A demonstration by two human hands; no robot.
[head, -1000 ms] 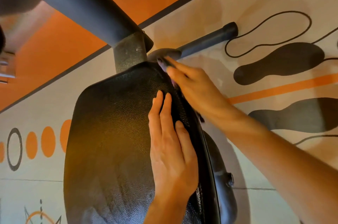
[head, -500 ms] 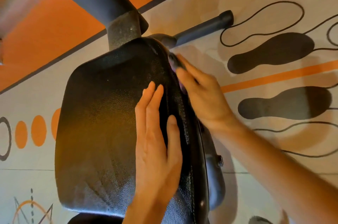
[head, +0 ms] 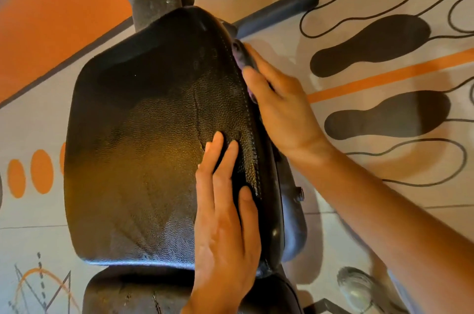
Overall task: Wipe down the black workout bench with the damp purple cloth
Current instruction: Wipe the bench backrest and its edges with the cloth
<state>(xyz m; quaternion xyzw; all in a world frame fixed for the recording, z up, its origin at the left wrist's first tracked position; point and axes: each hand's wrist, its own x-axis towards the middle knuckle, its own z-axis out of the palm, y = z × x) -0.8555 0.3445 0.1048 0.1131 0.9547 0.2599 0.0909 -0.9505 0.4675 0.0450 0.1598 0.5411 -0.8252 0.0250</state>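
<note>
The person is working along the right edge of the black workout bench (head: 154, 139), so the step in hand looks like the side seam of the pad rather than its top. The right hand (head: 284, 111) is pressing the damp purple cloth (head: 239, 58) against that edge at the far right corner, fingers lying fairly straight over it (only a small fold of purple is showing past the fingertips, so whether the thumb is curling under it cannot be told). The left hand (head: 225, 224) is lying flat and relaxed on the near right part of the pad, holding nothing and seemingly steadying it. The patterned floor (head: 359, 134) is showing beyond the edge. Next, I judge, the cloth needs dragging nearward along the stitched seam, with pressure kept sideways into the pad so it is not slipping off
</note>
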